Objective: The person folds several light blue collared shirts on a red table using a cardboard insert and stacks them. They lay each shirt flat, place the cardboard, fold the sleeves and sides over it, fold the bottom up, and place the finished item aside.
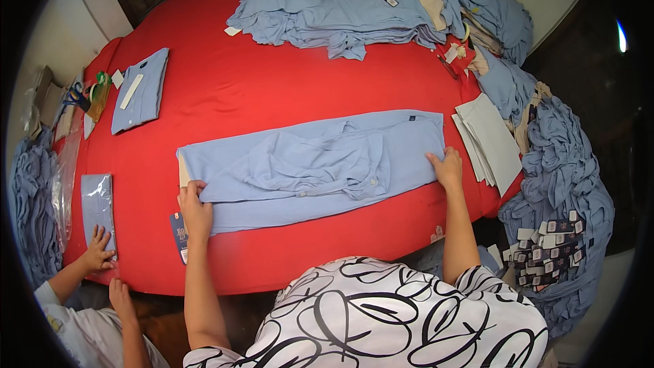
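- Blue garment (320,163): lies flat as a long panel on the red-covered table (340,252), between the two hands; the underside and inner layers are hidden.
- Bunched fabric on its middle: overlapping folds obscure its outline; which part of the garment it forms cannot be made out.
- Cream insert (182,169): only a narrow strip shows at the left end; the rest is covered by fabric.
- Left hand (196,208): closed on the garment's edge near the lower left corner; the material between thumb and fingers is hidden.
- Right hand (448,169): at the right end, thumb and fingers at the edge; whether it grips or only touches cannot be told.
- Navy tag (178,233): just left of the left forearm, at the garment's lower left.
- White sheets (487,143): stacked unevenly just beyond the right end; lower sheets partly covered.
- Co-worker's hand (99,252): rests on a wrapped garment (97,201) and covers part of it.
- Garment stack (334,13): at the far side, individual layers hard to separate.
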### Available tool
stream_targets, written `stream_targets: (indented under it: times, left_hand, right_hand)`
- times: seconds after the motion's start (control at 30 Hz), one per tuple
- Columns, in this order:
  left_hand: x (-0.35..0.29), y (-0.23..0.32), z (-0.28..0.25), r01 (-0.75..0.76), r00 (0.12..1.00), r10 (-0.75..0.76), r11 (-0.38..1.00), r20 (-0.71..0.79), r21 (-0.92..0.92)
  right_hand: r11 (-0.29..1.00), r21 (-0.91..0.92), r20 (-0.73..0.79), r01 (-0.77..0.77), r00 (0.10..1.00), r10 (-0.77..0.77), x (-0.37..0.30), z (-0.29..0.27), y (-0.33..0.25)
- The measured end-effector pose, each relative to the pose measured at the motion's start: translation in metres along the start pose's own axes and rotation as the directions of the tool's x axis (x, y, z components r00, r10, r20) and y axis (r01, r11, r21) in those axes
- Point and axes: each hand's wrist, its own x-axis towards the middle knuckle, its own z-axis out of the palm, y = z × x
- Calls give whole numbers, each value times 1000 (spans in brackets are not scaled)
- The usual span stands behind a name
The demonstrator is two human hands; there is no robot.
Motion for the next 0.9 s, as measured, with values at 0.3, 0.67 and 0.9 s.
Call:
stream_targets:
  times: [0.3,0.67,0.9]
  left_hand:
    - [-4,0,-2,20,999,-20,1000,-45,-11]
    - [-2,3,1,24,998,-26,999,-60,-32]
    - [-3,-2,0,42,996,-44,999,-72,-27]
  right_hand:
    - [1000,-18,-74,-18,997,16,8,-15,-15]
    - [818,490,69,302,922,-381,11,-53,-71]
    - [685,434,274,585,639,-719,-118,-20,-210]
